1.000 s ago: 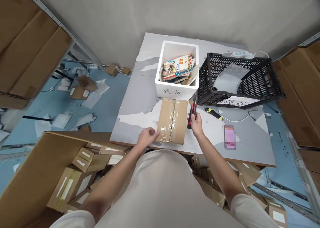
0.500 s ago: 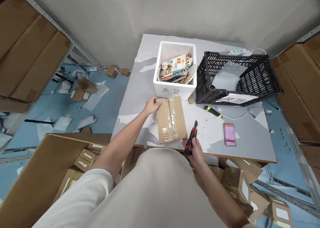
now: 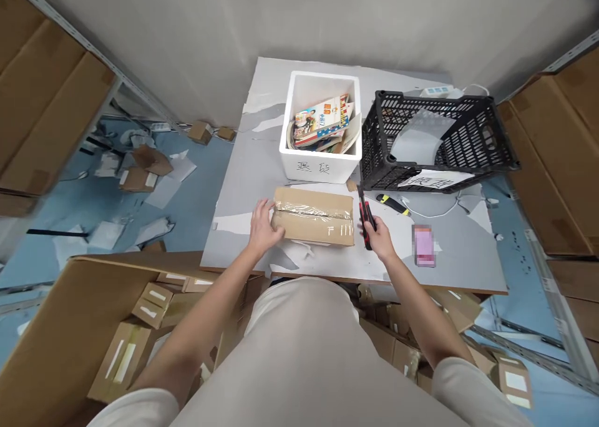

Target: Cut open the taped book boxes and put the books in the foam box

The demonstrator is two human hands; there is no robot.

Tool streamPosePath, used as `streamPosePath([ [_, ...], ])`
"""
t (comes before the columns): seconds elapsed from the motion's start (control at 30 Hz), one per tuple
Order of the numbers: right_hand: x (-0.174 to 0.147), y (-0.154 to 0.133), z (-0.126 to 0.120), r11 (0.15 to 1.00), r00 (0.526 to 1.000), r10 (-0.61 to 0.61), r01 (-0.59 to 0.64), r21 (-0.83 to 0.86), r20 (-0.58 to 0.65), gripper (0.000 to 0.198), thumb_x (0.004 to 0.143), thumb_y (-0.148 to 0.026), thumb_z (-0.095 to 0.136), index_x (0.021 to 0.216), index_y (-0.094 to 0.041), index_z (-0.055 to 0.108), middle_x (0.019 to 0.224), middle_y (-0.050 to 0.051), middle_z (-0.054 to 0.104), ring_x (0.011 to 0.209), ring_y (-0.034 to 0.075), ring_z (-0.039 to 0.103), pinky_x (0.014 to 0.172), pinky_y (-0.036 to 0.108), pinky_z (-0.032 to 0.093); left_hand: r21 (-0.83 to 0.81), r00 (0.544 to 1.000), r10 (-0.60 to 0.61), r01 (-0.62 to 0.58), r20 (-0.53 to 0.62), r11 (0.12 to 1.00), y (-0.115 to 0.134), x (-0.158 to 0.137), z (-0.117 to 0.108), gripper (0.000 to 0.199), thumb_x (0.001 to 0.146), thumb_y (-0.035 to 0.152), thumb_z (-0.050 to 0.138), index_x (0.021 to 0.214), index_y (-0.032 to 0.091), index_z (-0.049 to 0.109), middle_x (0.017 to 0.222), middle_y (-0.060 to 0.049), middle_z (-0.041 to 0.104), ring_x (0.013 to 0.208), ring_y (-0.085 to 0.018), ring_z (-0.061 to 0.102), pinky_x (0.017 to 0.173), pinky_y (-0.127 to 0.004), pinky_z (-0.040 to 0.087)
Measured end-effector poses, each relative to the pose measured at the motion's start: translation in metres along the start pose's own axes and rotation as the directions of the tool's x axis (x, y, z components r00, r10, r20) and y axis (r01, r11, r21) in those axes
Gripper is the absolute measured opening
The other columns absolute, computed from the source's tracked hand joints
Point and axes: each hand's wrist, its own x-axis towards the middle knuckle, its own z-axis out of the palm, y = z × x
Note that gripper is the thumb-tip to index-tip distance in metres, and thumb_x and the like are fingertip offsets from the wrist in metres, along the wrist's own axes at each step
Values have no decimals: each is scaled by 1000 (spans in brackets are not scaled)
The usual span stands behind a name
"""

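A taped cardboard box (image 3: 312, 216) lies lengthwise on the table in front of me. Clear tape runs along its top seam. My left hand (image 3: 263, 228) grips its left end, thumb at the near corner and fingers along the end. Just off the box's right end, my right hand (image 3: 380, 236) is closed round a red and black utility knife (image 3: 365, 221), its tip pointing away from me. A second cutter, black and yellow (image 3: 394, 204), lies on the table to the right of that hand.
Behind the box stands a white foam box (image 3: 321, 166) with booklets inside. Beside it is a black plastic crate (image 3: 435, 172) holding a pale sheet. A blurred pink item (image 3: 424, 246) lies on the table (image 3: 468, 252) at right. A large open carton (image 3: 60, 302) with small boxes sits at lower left.
The cardboard box has turned a quarter turn, its long side now running left to right. My left hand is lower on its left end; my right hand with the knife has moved up and right.
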Motion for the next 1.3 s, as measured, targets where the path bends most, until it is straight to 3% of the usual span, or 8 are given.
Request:
streamPosePath([
  [0.1, -31, 4, -18, 993, 991, 117, -115, -23, 67, 63, 77, -60, 57, 124, -20, 49, 97, 8, 67, 56, 13, 62, 48, 27, 52, 116, 965, 171, -197, 199, 974, 15, 17, 4, 76, 69, 35, 61, 138, 13, 39, 154, -17, 22, 144, -36, 11, 113, -52, 20],
  [0.27, -56, 1, -26, 988, 980, 154, -149, -48, 124, 75, 81, -58, 54, 146, -28, 32, 100, 7, 66, 51, 9, 57, 41, 25, 49, 259, 919, 204, -299, 337, 919, 29, 12, 15, 113, 58, 74, 62, 147, 13, 27, 156, -20, 12, 143, -43, 8, 110, -61, 8],
  [0.37, -57, -3, -28, 983, 971, 183, -180, -38, 153, 73, 82, -56, 54, 146, -27, 33, 97, 6, 65, 50, 8, 56, 41, 24, 50, 307, 918, 185, -299, 350, 903, 30, 8, 18, 125, 51, 82, 61, 148, 12, 24, 156, -22, 11, 143, -43, 8, 110, -61, 10],
  [0.77, -65, -7, -33, 982, 972, 186, -180, -54, 141, 72, 84, -53, 53, 148, -26, 31, 96, 6, 64, 51, 8, 54, 42, 25, 50, 334, 921, 181, -300, 344, 894, 31, 7, 17, 124, 51, 84, 58, 148, 12, 26, 156, -21, 12, 143, -39, 10, 110, -51, 19],
  [0.9, -64, -12, -32, 972, 961, 214, -191, -139, 174, 68, 86, -50, 50, 147, -26, 32, 91, 4, 64, 49, 8, 54, 42, 24, 50, 336, 921, 162, -286, 354, 897, 33, 6, 16, 123, 51, 83, 59, 147, 13, 27, 156, -21, 12, 144, -38, 10, 109, -49, 22],
  [1.03, -63, -18, -43, 940, 958, 187, -110, -322, 219, 60, 89, -41, 48, 146, -27, 35, 78, 0, 60, 44, 6, 50, 43, 21, 47, 347, 924, 108, -244, 368, 906, 37, 6, 15, 122, 52, 82, 60, 147, 15, 26, 156, -20, 12, 144, -38, 9, 105, -49, 29],
  [1.17, -70, -15, -60, 929, 913, 202, -64, -365, 354, 57, 89, -36, 48, 144, -26, 38, 72, -2, 58, 40, 5, 47, 42, 20, 44, 360, 922, 72, -220, 381, 907, 38, 5, 15, 123, 51, 83, 59, 148, 17, 24, 157, -19, 10, 144, -39, 8, 100, -51, 34],
  [1.3, -88, 1, -67, 954, 874, 249, -149, -259, 416, 61, 86, -40, 53, 143, -24, 40, 70, -2, 58, 40, 7, 48, 38, 22, 42, 351, 922, 63, -208, 381, 913, 37, 4, 17, 120, 54, 81, 59, 149, 17, 22, 157, -20, 9, 144, -40, 7, 99, -51, 34],
])
